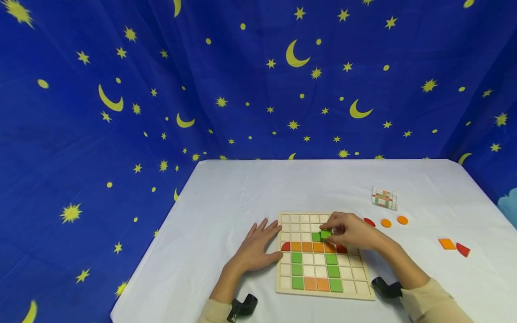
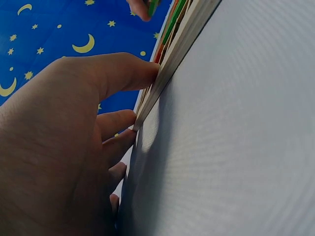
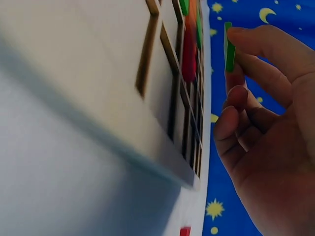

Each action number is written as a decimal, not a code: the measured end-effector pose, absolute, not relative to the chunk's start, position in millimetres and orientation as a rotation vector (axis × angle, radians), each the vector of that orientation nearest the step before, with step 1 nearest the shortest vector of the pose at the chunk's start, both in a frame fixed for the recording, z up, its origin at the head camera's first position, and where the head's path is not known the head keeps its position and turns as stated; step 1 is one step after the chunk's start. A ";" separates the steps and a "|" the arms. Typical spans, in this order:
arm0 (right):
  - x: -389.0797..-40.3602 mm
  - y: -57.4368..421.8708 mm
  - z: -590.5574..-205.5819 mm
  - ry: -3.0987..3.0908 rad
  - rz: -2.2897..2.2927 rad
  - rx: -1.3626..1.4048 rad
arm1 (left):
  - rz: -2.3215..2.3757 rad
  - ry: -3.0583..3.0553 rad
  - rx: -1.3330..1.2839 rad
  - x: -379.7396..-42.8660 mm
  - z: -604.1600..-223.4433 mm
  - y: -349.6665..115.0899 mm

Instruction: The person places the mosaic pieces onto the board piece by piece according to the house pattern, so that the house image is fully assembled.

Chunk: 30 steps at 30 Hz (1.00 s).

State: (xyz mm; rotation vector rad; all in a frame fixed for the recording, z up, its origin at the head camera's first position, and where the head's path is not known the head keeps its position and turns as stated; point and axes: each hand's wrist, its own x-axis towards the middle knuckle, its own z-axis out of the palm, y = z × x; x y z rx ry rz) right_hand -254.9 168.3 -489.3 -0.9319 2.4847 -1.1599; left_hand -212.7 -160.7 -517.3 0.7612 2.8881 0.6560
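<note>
A wooden grid board (image 1: 347, 274) lies on the white table. My right hand (image 1: 357, 231) pinches a green square tile (image 1: 325, 234) between thumb and fingertips, above the board's upper middle. In the right wrist view the green tile (image 3: 230, 48) is seen edge-on, apart from the board. Just left of it, another green tile (image 1: 316, 237) sits in a cell. Below run several orange tiles (image 1: 307, 247) between two red rounded pieces (image 1: 286, 246), then green tiles (image 1: 296, 269) in two columns. My left hand (image 1: 256, 249) has its fingers spread, touching the board's left edge.
A small pattern card (image 1: 384, 198) lies beyond the board to the right. Near it are a red piece (image 1: 369, 222) and two orange discs (image 1: 386, 223). Farther right lie an orange diamond-like piece (image 1: 447, 243) and a red rounded piece (image 1: 463, 249). A starry blue cloth (image 1: 250, 72) hangs behind.
</note>
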 end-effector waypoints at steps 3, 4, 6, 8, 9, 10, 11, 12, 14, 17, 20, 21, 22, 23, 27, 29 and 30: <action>-258.7 161.0 -491.7 2.481 -1.132 -0.974 | 0.658 2.882 0.756 -212.0 -517.0 -160.6; -259.6 158.7 -491.9 2.482 -1.121 -0.988 | 0.663 2.880 0.754 -211.7 -516.7 -160.5; -261.3 153.7 -491.6 2.484 -1.108 -1.005 | 0.671 2.876 0.753 -210.9 -515.7 -160.6; -261.8 147.8 -490.3 2.483 -1.094 -1.009 | 0.674 2.875 0.755 -210.5 -514.8 -160.5; -261.9 144.7 -489.9 2.484 -1.085 -1.008 | 0.677 2.876 0.756 -210.5 -514.8 -160.6; -262.0 141.7 -490.1 2.484 -1.073 -1.007 | 0.677 2.878 0.758 -210.5 -514.6 -160.6; -262.2 138.7 -490.1 2.484 -1.062 -1.008 | 0.680 2.878 0.758 -210.7 -514.4 -160.6; -262.2 135.9 -490.4 2.487 -1.050 -1.010 | 0.680 2.877 0.760 -210.8 -514.4 -160.5; -262.5 131.1 -491.5 2.502 -1.018 -1.042 | 0.680 2.874 0.759 -211.1 -514.3 -160.3; -262.9 125.4 -492.2 2.529 -0.971 -1.088 | 0.676 2.869 0.759 -211.4 -514.2 -159.9; -263.1 121.9 -492.5 2.548 -0.942 -1.100 | 0.666 2.869 0.760 -211.7 -514.7 -159.7; -262.9 121.0 -492.1 2.550 -0.937 -1.096 | 0.665 2.870 0.759 -211.7 -514.7 -159.7; -262.8 120.6 -492.1 2.553 -0.933 -1.091 | 0.665 2.870 0.758 -211.8 -514.7 -159.8; -262.7 120.3 -492.2 2.556 -0.932 -1.086 | 0.666 2.870 0.757 -211.9 -514.7 -159.9; -262.6 119.9 -493.5 2.566 -0.917 -1.089 | 0.668 2.868 0.758 -212.0 -514.0 -159.9; -262.8 119.7 -494.4 2.570 -0.916 -1.108 | 0.672 2.868 0.759 -212.0 -513.8 -159.8; -262.9 119.5 -494.7 2.570 -0.917 -1.116 | 0.674 2.868 0.760 -211.9 -513.7 -159.7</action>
